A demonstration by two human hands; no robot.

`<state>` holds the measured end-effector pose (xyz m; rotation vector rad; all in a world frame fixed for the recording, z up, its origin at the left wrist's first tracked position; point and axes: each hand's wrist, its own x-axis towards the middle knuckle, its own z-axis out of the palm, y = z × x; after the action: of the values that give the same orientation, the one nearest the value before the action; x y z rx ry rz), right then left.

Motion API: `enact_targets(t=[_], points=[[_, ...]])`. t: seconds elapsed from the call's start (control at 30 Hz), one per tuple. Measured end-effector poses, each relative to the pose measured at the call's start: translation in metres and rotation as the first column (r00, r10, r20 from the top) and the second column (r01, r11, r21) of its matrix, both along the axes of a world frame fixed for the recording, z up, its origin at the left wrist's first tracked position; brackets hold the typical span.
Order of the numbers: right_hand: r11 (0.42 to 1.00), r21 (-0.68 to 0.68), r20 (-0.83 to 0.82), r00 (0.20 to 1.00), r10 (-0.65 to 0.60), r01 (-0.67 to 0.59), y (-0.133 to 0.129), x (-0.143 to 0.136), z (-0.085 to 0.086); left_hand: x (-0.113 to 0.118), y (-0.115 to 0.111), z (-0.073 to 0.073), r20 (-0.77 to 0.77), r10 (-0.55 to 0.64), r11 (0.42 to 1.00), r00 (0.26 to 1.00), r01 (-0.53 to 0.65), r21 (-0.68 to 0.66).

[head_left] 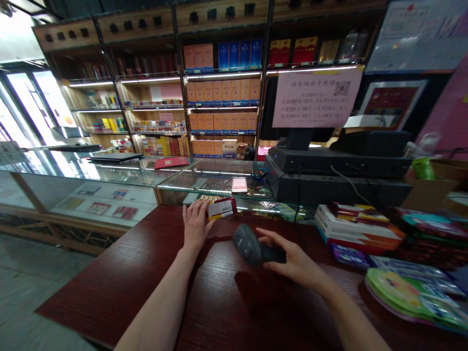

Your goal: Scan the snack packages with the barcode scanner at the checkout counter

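Note:
My left hand [196,222] grips a small box [222,208] with dark red and yellow sides and a pale printed label. It holds the box above the far part of the dark wooden counter [153,287], near the glass case. In my right hand [288,256] is a dark grey barcode scanner [246,243], gripped by its handle. The scanner's head points left, just short of the box, and there is a gap between them. Some fingers of each hand are hidden behind what they hold.
Beyond the wood runs a glass display case [204,168]. A cash register [340,170] with a pink notice [314,97] stands at the back right. Stacked boxes [351,229] and green packages [402,292] lie to the right. Shelves [223,107] of orange and blue boxes line the wall.

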<state>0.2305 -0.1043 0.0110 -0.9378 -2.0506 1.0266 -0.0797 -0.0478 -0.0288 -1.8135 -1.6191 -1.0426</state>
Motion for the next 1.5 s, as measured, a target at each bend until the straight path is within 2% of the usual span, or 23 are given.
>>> enact_targets(t=[0.23, 0.4, 0.93, 1.03, 1.17, 1.33, 1.5], points=[[0.996, 0.047, 0.199, 0.978, 0.069, -0.08, -0.004, -0.01, -0.012, 0.002, -0.002, 0.003, 0.016, -0.014, 1.0, 1.0, 0.014, -0.002], [0.99, 0.07, 0.275, 0.956, 0.101, -0.124, -0.008, -0.014, -0.016, 0.002, -0.002, 0.003, 0.015, -0.024, 1.0, 1.0, 0.024, 0.014], [0.987, 0.052, 0.377, 0.918, 0.123, -0.154, -0.011, -0.015, -0.012, 0.005, -0.001, 0.002, 0.0, -0.065, 0.997, 0.998, 0.065, 0.038], [0.994, 0.025, 0.298, 0.95, 0.098, -0.11, -0.008, -0.014, -0.015, 0.008, -0.003, 0.004, -0.011, -0.081, 0.996, 0.997, 0.081, 0.047], [0.998, -0.056, 0.012, 1.0, -0.019, 0.02, 0.003, -0.013, -0.02, 0.014, -0.007, 0.01, -0.029, -0.115, 0.99, 0.993, 0.117, 0.078], [0.965, -0.186, -0.257, 0.938, -0.23, 0.186, 0.017, -0.015, -0.025, 0.024, -0.013, 0.017, -0.069, -0.165, 0.978, 0.984, 0.173, 0.117], [0.902, -0.361, -0.352, 0.861, -0.367, 0.236, 0.021, -0.017, -0.022, 0.036, -0.02, 0.023, -0.138, -0.228, 0.954, 0.964, 0.249, 0.166]])
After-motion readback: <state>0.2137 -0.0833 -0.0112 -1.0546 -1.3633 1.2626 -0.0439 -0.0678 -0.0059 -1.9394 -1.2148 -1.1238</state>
